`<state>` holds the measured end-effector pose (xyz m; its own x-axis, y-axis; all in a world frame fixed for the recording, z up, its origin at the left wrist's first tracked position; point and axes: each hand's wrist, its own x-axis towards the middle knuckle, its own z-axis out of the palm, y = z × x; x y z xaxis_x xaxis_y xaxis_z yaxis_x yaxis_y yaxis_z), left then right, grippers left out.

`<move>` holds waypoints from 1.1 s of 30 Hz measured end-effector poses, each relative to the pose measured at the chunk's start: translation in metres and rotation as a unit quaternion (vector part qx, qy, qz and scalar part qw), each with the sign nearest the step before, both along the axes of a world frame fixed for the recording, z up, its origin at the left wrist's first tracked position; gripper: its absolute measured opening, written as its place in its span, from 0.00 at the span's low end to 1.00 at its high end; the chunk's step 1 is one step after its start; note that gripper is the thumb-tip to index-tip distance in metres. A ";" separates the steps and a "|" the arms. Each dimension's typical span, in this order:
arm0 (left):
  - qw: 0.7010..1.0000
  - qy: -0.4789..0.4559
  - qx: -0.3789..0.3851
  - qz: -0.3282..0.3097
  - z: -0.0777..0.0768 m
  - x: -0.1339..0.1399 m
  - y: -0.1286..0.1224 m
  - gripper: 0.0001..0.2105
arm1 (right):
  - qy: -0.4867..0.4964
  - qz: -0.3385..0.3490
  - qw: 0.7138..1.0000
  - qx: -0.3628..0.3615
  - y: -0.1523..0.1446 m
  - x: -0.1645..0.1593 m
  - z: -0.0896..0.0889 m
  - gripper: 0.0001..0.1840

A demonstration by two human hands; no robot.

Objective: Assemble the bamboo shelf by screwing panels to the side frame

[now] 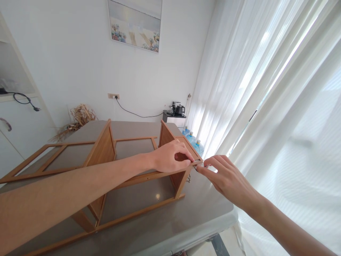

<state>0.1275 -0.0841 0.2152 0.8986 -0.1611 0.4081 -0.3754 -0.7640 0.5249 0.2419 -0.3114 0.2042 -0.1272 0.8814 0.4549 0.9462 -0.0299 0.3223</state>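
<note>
A wooden shelf rack (106, 153) lies on its side on the grey-topped table (210, 209), its boards standing upright between the rails. My left hand (170, 156) rests along the upper rail, thumb and forefinger brought together at the rail's right end corner; whatever is between those fingertips is too small to make out. Just right of that corner, my right hand (223, 174) pinches a thin metal piece (206, 166), mostly hidden by the fingers. Small metal bits (188, 178) lie on the tabletop below the corner.
Sheer white curtains (266, 89) hang close on the right. Behind the table are a small cabinet (174, 119) with a black kettle (180, 109), blue water bottles (198, 145) and a bundle of dried stalks (81, 115). A framed picture (135, 25) hangs above.
</note>
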 end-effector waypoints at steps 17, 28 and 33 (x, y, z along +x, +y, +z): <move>1.000 -0.003 0.003 0.004 -0.001 0.000 0.000 0.09 | -0.013 -0.011 1.000 -0.018 0.003 -0.008 0.013 0.24; 1.000 -0.022 -0.005 -0.004 -0.003 0.001 0.000 0.09 | -0.134 0.014 0.989 -0.054 0.006 -0.011 0.026 0.20; 1.000 -0.019 -0.007 -0.006 -0.002 0.000 0.000 0.08 | -0.142 0.020 0.987 -0.075 0.008 -0.014 0.032 0.19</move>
<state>0.1275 -0.0841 0.2134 0.8801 -0.1667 0.4446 -0.4053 -0.7516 0.5204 0.2276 -0.3032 0.2358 -0.2661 0.9277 0.2617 0.8168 0.0728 0.5724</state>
